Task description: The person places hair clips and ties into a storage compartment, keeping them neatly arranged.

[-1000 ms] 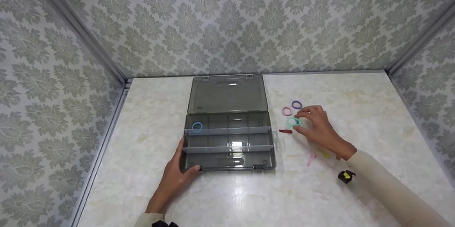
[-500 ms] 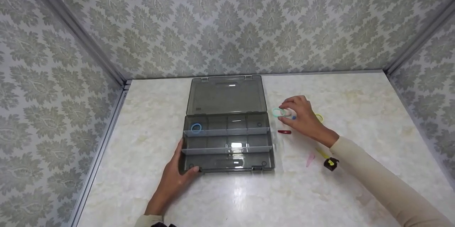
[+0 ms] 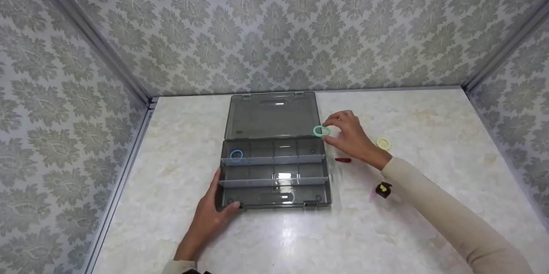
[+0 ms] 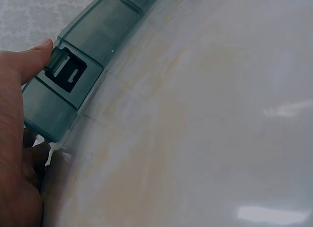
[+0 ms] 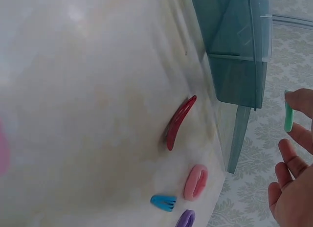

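Observation:
My left hand (image 3: pixel 210 212) grips the near left corner of a grey see-through compartment box (image 3: pixel 253 192), thumb on its front wall beside the latch in the left wrist view. The box lies with its lid (image 3: pixel 274 117) folded back. A blue hair tie (image 3: pixel 231 156) sits in the far left compartment. My right hand (image 3: pixel 349 137) pinches a mint green hair tie (image 5: pixel 288 117) between thumb and forefinger. In the head view, that tie overlaps the box's right edge at the hinge. Below this hand, a red hair clip (image 3: pixel 342 160) lies on the table, right of the box.
Farther right lies a yellow hair tie (image 3: pixel 379 141). A pink clip (image 3: pixel 372 194) shows partly behind the black wrist camera (image 3: pixel 383 189). The right wrist view holds a pink hair tie (image 5: pixel 190 185), a small blue clip (image 5: pixel 164 203) and a purple hair tie (image 5: pixel 186 219). Patterned walls enclose the table.
My right hand has lifted the mint green hair tie off the group on the table and carried it left to the box's edge. My left hand keeps its grip.

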Motion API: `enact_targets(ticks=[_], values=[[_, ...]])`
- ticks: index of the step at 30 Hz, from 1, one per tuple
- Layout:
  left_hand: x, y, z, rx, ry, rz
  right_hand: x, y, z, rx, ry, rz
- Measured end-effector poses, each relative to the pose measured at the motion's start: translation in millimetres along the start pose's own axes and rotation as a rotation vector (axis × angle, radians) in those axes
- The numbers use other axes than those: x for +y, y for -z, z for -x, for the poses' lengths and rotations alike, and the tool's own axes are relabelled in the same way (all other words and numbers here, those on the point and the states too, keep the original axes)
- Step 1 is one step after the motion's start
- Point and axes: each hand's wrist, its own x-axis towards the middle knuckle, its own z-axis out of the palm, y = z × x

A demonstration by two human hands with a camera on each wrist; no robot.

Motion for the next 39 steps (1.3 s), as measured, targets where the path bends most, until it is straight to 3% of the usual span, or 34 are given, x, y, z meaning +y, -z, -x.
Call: enact_targets(ticks=[9,17,24,39], values=[[1.8,0.0,-2.3,0.001,-0.018,0.006,-10,-8,-22.1,-0.052,0.000,-0.033],[3.4,0.2,-0.7,0.005,-0.016,0.001,-28,-22,-39.0,-0.102,0.072,-0.001],[1.3,0.3,-1.1,0.004,-0.021,0.008,-36,-37,-53.5,-0.121,0.089,0.011],[-1.9,0.3,0.9,-0.007,-0.018,0.009,-48,-59,-63.5,-0.212,0.015,-0.012]])
